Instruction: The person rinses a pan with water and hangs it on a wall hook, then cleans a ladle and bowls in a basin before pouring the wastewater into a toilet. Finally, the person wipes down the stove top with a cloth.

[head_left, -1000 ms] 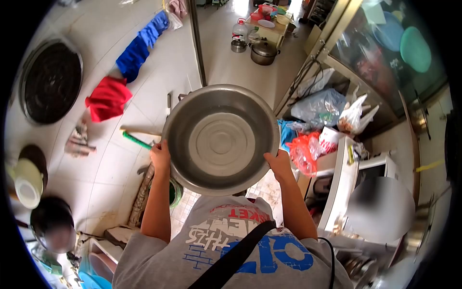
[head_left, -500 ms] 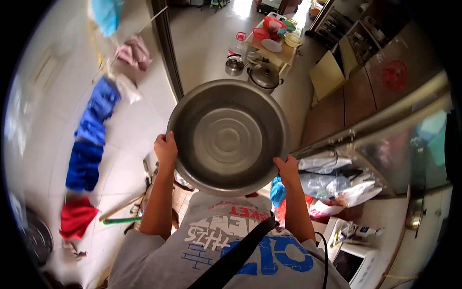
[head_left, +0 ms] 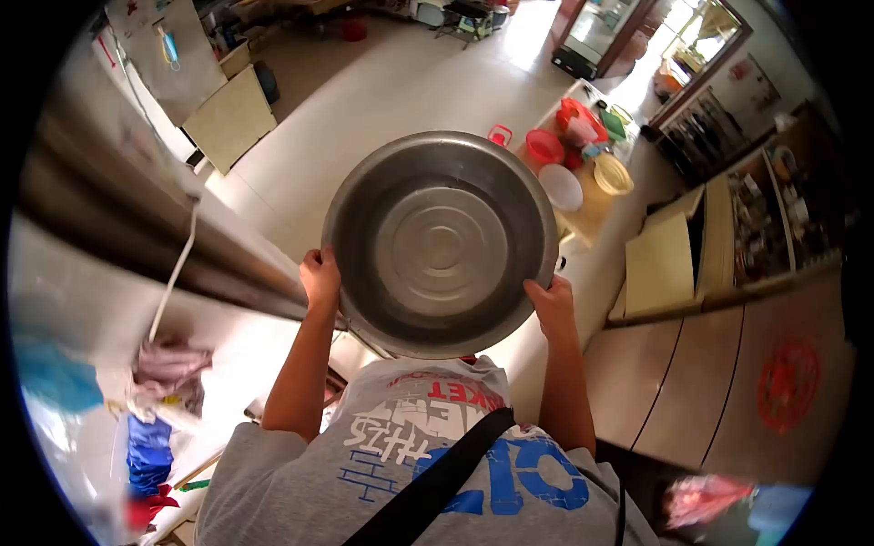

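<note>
A large round metal basin (head_left: 442, 246) is held out in front of my chest, its inside facing me, with ringed grooves on its bottom and nothing in it. My left hand (head_left: 320, 278) grips the rim at the left, thumb over the edge. On the opposite side my right hand (head_left: 552, 305) clasps the lower right rim, its thumb on the inner wall. The fingers behind the rim are hidden on both sides.
Ahead to the right stands a low table (head_left: 583, 223) bearing a red bowl (head_left: 544, 146), a white plate (head_left: 560, 187) and a yellow basket (head_left: 613, 174). Brown cabinets (head_left: 678, 382) run along the right. A door frame (head_left: 182, 237) is close on the left.
I have moved forward through the doorway with the basin still in both hands. The hanging cloths have slid down and back at left, and the table with bowls appears nearer, further right.
</note>
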Demonstrator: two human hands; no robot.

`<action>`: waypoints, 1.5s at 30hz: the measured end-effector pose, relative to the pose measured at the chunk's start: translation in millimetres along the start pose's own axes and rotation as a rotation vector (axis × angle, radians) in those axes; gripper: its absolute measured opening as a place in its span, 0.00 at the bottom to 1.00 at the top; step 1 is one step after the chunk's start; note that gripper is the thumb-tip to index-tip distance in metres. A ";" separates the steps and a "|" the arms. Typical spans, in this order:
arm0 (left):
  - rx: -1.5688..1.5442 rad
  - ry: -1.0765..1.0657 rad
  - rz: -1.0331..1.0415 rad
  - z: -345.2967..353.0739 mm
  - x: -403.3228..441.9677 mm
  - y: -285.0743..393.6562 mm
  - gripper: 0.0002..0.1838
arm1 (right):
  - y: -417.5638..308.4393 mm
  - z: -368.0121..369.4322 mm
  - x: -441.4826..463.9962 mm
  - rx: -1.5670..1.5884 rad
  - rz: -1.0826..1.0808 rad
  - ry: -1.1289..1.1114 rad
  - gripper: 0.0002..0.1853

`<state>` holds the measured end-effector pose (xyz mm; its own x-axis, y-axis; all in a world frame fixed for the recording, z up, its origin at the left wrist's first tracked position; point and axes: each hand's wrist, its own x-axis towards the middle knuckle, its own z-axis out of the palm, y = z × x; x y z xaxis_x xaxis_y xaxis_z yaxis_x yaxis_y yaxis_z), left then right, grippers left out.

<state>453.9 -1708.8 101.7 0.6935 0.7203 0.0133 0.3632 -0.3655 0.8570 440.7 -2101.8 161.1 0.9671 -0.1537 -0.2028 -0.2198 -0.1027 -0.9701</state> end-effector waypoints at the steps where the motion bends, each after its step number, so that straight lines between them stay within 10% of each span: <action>1: 0.014 0.025 -0.004 17.8 18.4 13.9 0.20 | -9.6 2.0 37.7 -0.003 -0.008 -0.024 0.07; 19: 0.006 0.355 -0.324 140.7 394.0 106.0 0.21 | -168.8 267.4 540.6 -0.266 -0.135 -0.453 0.11; 25: 0.053 0.629 -0.465 102.7 533.0 64.9 0.21 | -209.4 485.2 664.5 -0.310 -0.076 -0.705 0.10; 45: -0.029 1.408 -0.743 -166.6 762.7 62.4 0.19 | -370.5 1102.9 668.6 -0.296 -0.082 -1.559 0.08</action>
<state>901.8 -1084.0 251.2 -0.7347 0.6774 0.0365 0.3208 0.2995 0.8986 1310.2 -1082.5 238.2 0.1139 0.9572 -0.2661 0.0010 -0.2679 -0.9634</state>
